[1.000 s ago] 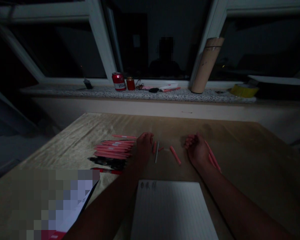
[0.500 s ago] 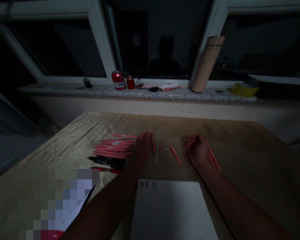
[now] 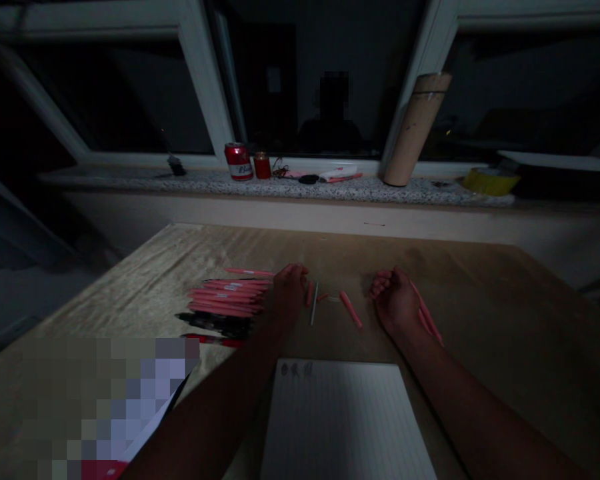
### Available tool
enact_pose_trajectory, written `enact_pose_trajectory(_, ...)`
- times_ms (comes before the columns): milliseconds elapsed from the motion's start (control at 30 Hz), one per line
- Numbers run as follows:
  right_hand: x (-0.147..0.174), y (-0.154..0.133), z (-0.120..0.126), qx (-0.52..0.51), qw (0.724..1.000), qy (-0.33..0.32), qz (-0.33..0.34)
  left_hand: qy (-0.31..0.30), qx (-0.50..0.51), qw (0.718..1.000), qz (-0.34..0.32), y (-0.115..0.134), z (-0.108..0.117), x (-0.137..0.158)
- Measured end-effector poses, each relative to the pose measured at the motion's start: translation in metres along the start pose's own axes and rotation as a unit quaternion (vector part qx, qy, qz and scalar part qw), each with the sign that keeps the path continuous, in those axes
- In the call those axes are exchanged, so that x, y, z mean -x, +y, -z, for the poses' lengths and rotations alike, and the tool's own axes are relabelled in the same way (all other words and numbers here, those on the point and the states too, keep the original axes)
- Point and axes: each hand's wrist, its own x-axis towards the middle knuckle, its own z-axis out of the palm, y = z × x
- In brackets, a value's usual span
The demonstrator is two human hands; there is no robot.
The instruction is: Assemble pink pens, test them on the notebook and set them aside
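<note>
My left hand [image 3: 289, 290] rests on the table with its fingers curled in, and nothing shows in them. Beside it lie parts of a pen: a pink cap-like piece [image 3: 309, 293], a thin grey refill [image 3: 314, 304], a small pink piece [image 3: 323, 297], a thin pale piece that may be a spring [image 3: 333, 299] and a pink barrel [image 3: 351, 310]. My right hand [image 3: 396, 299] lies on its side, loosely closed around nothing visible. Just right of its wrist are pink pens [image 3: 429, 320], partly hidden. Left of my left hand is a row of several pink pens [image 3: 227, 297].
Black pens [image 3: 215, 323] and a red pen [image 3: 210, 340] lie below the pink row. A lined notebook [image 3: 347, 420] lies between my forearms. The windowsill [image 3: 190, 183] holds a red can [image 3: 239, 162], a red jar [image 3: 262, 165], a tall flask [image 3: 417, 130] and yellow tape [image 3: 491, 181].
</note>
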Motion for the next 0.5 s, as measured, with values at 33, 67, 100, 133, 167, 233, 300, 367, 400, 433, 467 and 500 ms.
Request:
enact_pose_trajectory(33,-0.0003,0.0003,0.0003,0.002,1.0,-0.002,0.002,0.0,0.001,1.0,0.001,0.0003,-0.0003,0.0004)
enact_pose_trajectory(67,-0.0006,0.0005,0.0006,0.003,1.0,-0.005,0.001,0.0,0.002,1.0,0.002,0.0008,-0.0004,0.0008)
enact_pose_trajectory(100,-0.001,0.0008,0.001,0.002,1.0,-0.006,0.0,-0.001,0.001,1.0,0.001,0.0014,-0.0002,0.0012)
enact_pose_trajectory(133,-0.0014,0.001,0.0013,0.0,1.0,-0.004,-0.002,-0.002,-0.003,1.0,0.0,0.0021,0.0,0.0017)
enact_pose_trajectory(167,-0.0019,0.0012,0.0016,-0.001,1.0,-0.001,-0.003,-0.004,-0.009,1.0,-0.002,0.0029,0.0003,0.0021)
enact_pose_trajectory(233,-0.0028,0.0017,0.0021,0.005,1.0,0.004,0.001,-0.006,-0.019,1.0,-0.005,0.0044,0.0008,0.0028)
enact_pose_trajectory(300,-0.0033,0.0024,0.0024,0.016,1.0,0.002,0.008,-0.004,-0.021,1.0,-0.005,0.0054,0.0008,0.0033)
enact_pose_trajectory(367,-0.0031,0.0032,0.0023,0.026,1.0,-0.003,0.014,-0.002,-0.018,1.0,-0.002,0.0062,0.0002,0.0037)
enact_pose_trajectory(400,-0.0027,0.0036,0.0021,0.03,0.999,-0.004,0.016,-0.001,-0.016,1.0,-0.002,0.0066,-0.0001,0.0039)
enact_pose_trajectory(433,-0.0022,0.004,0.0017,0.032,0.999,-0.004,0.019,-0.001,-0.016,1.0,-0.001,0.007,-0.0004,0.0042)
enact_pose_trajectory(467,-0.0016,0.0044,0.0014,0.036,0.999,-0.003,0.022,-0.002,-0.015,1.0,0.0,0.0075,-0.0007,0.0045)
enact_pose_trajectory(500,-0.0011,0.0049,0.0011,0.039,0.999,-0.003,0.026,-0.003,-0.014,1.0,0.002,0.0079,-0.0008,0.0048)
